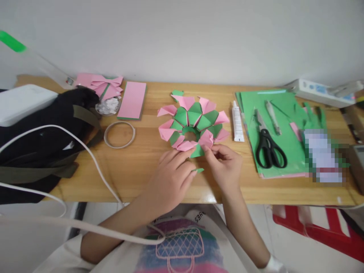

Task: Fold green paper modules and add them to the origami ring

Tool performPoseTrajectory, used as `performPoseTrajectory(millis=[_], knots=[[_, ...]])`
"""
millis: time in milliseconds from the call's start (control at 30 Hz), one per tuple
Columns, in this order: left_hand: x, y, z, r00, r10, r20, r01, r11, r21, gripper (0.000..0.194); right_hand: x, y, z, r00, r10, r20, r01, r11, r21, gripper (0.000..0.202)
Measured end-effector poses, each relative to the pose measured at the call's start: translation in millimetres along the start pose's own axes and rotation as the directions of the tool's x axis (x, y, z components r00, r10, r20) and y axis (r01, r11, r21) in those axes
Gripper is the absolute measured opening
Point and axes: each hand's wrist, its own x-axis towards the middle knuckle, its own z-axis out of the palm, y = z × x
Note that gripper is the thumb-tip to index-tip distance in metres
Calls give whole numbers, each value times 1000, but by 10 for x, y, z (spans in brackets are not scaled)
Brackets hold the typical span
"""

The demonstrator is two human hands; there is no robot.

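Note:
A ring-shaped folded paper flower (194, 113), green inside with pink petal tips, lies on the wooden table in front of me. My left hand (172, 178) is at its near edge, fingertips closed on the paper by a pink petal. Beside it, my right hand (226, 163) pinches the neighbouring pink and green fold between thumb and fingers. A small green paper piece (199, 170) shows beneath my left fingers; I cannot tell whether it is joined to the flower. To the right of the flower lies a white glue tube (237, 123).
At right, black-handled scissors (269, 149) and a cutter (273, 117) lie on green sheets (287, 151), near a blurred phone (324, 155) and power strip (321, 91). Leftward are a tape roll (120, 135), pink paper stack (132, 100), black bag (57, 148) and white cable (93, 159).

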Motion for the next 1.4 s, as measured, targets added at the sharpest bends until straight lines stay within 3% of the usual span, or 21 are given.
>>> performPoseTrajectory(millis=[200, 333, 633, 833, 1033, 1400], knots=[[10, -49, 26, 978, -110, -179, 87, 987, -133, 8, -22, -32, 83, 1000, 8, 9, -8, 1000, 30, 27], [2, -75, 18, 958, -191, -213, 136, 959, -251, 9, -43, -54, 125, 1000, -15, 3, 15, 1000, 23, 30], [-7, -68, 45, 932, -292, -217, 179, 888, -425, 7, -64, 4, 157, 998, -60, -34, 61, 998, 7, 26], [-48, -76, 43, 913, -362, -191, 202, 804, -560, 8, -80, 13, 177, 986, -154, -67, 152, 988, -37, 24], [-57, -62, 40, 900, -397, -177, 223, 771, -596, 9, -83, 35, 180, 977, -193, -91, 191, 981, -28, 21], [-24, -14, 20, 812, -550, -195, 291, 671, -681, 8, -119, 6, 184, 971, -220, -95, 216, 975, -55, 22]])
